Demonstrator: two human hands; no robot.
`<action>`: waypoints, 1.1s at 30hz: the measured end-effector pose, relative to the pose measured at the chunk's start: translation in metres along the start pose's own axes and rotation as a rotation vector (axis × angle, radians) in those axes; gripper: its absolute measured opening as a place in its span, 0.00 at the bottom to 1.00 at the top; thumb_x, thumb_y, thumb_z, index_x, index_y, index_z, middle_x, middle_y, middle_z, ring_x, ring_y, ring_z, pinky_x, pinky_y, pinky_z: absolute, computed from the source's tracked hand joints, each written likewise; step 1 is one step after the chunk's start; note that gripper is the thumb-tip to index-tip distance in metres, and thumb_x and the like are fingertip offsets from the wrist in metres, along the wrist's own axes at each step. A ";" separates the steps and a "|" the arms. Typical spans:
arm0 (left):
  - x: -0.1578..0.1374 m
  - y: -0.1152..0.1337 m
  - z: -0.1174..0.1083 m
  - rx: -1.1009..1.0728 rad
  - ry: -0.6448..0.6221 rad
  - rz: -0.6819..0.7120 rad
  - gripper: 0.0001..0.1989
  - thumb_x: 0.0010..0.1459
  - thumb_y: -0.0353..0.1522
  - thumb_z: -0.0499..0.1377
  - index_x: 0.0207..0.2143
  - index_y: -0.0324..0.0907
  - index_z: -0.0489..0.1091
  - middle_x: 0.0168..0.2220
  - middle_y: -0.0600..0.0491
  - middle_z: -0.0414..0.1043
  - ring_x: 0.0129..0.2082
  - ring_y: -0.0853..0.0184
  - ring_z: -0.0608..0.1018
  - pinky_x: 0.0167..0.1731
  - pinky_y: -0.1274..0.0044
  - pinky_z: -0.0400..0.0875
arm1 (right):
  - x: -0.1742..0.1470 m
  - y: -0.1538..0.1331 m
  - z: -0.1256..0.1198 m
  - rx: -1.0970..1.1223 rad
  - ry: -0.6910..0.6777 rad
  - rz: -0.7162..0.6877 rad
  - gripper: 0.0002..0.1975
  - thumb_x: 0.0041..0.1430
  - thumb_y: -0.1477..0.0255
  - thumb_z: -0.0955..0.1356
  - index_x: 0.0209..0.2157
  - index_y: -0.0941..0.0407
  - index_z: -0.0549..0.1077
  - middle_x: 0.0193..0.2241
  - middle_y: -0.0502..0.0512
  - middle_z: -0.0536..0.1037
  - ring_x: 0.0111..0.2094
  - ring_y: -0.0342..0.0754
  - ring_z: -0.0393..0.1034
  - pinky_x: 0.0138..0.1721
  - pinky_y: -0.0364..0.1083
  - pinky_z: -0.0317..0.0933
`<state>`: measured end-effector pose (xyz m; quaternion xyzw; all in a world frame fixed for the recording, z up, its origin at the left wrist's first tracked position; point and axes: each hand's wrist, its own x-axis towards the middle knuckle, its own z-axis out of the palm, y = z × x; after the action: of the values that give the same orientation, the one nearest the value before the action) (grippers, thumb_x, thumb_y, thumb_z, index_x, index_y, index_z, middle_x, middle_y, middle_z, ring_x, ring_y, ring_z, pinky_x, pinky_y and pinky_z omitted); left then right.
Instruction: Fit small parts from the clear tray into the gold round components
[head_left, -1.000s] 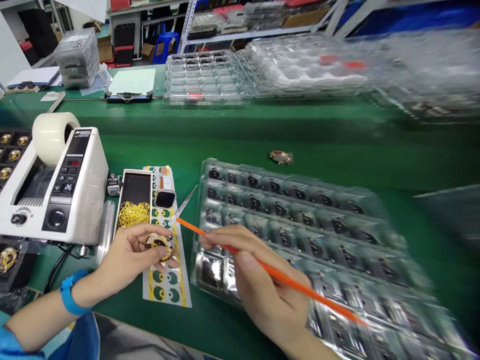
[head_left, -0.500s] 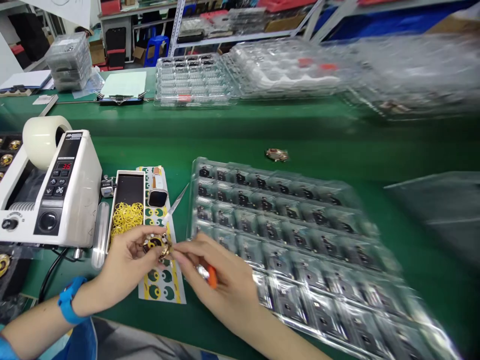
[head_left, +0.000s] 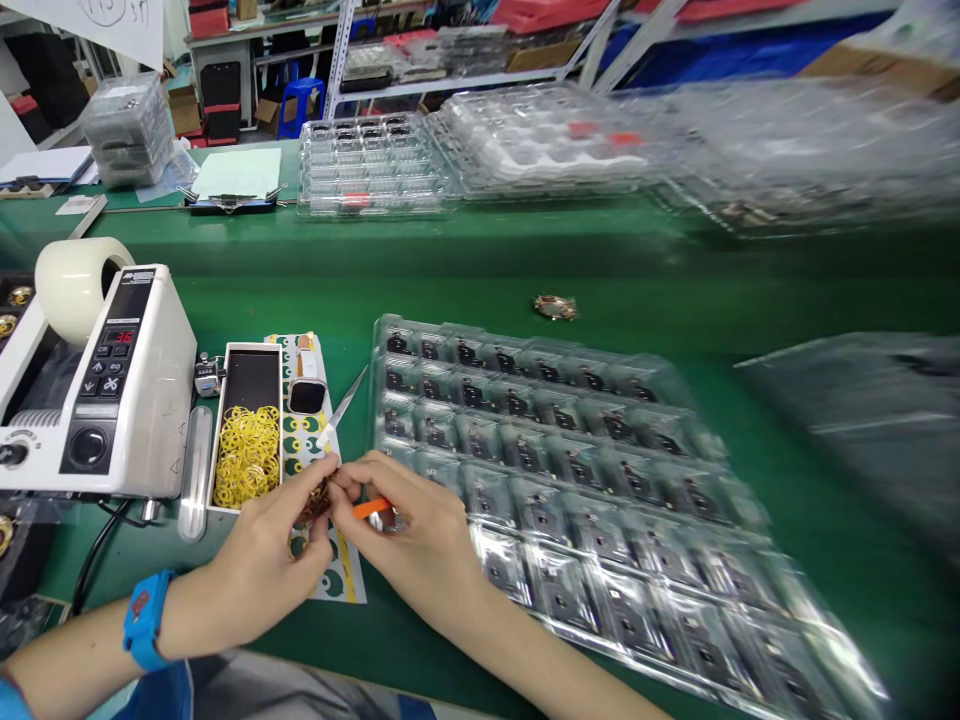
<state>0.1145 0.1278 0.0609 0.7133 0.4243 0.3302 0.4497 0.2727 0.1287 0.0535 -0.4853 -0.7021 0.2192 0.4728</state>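
Note:
My left hand (head_left: 259, 550), wearing a blue wristband (head_left: 147, 620), is closed around a small round gold-and-dark part (head_left: 316, 502), mostly hidden by the fingers. My right hand (head_left: 424, 540) meets it from the right, fingertips pinched at the part's edge. Tucked in the right hand is a thin tool with an orange piece (head_left: 372, 508) and silvery metal; its kind is hidden. Beneath the hands lies a sticker sheet (head_left: 349, 570) with yellow and dark green ring shapes. On it, just beyond the hands, are a pointed blade (head_left: 346, 405) and a smartwatch (head_left: 307, 395).
Right of my hands spreads a clear tray (head_left: 555, 505) of black parts. At left stand a box of yellow rings (head_left: 247, 455), a tally counter (head_left: 208, 374) and a tape dispenser (head_left: 124, 390). A metallic part (head_left: 555, 307) lies beyond the tray. Stacked clear trays (head_left: 547, 140) line the raised shelf.
My hands have closed in on each other, and the round part is now more covered by fingers. The orange piece has swung from steep to nearly level. The view has shifted slightly.

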 end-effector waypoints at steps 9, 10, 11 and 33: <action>0.013 -0.006 -0.021 -0.149 0.360 -0.054 0.20 0.61 0.26 0.57 0.56 0.42 0.67 0.54 0.47 0.72 0.52 0.59 0.76 0.49 0.73 0.75 | 0.014 -0.009 -0.008 0.505 -0.162 0.377 0.14 0.55 0.63 0.68 0.22 0.56 0.65 0.16 0.45 0.60 0.16 0.38 0.50 0.16 0.39 0.45; 0.014 -0.005 -0.025 -0.194 0.432 -0.014 0.19 0.62 0.27 0.58 0.56 0.43 0.67 0.55 0.47 0.71 0.53 0.59 0.75 0.50 0.73 0.74 | 0.015 -0.009 -0.004 0.476 -0.193 0.377 0.15 0.57 0.62 0.67 0.23 0.56 0.65 0.16 0.45 0.59 0.17 0.39 0.50 0.16 0.39 0.45; 0.015 -0.003 -0.028 -0.224 0.496 0.029 0.20 0.62 0.27 0.59 0.56 0.43 0.66 0.55 0.47 0.71 0.54 0.59 0.74 0.51 0.73 0.74 | 0.016 -0.007 0.001 0.425 -0.232 0.367 0.15 0.59 0.62 0.66 0.23 0.55 0.64 0.16 0.44 0.58 0.17 0.39 0.50 0.17 0.39 0.46; 0.006 -0.007 -0.037 -0.283 0.424 0.003 0.19 0.64 0.31 0.60 0.57 0.46 0.67 0.55 0.50 0.72 0.51 0.64 0.77 0.52 0.80 0.71 | 0.073 0.097 -0.126 -0.790 -0.301 0.327 0.05 0.55 0.78 0.68 0.29 0.57 0.77 0.30 0.55 0.76 0.31 0.51 0.71 0.28 0.45 0.55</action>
<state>0.0837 0.1481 0.0692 0.5586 0.4578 0.5291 0.4454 0.4229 0.2165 0.0699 -0.6956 -0.7070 0.0745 0.1032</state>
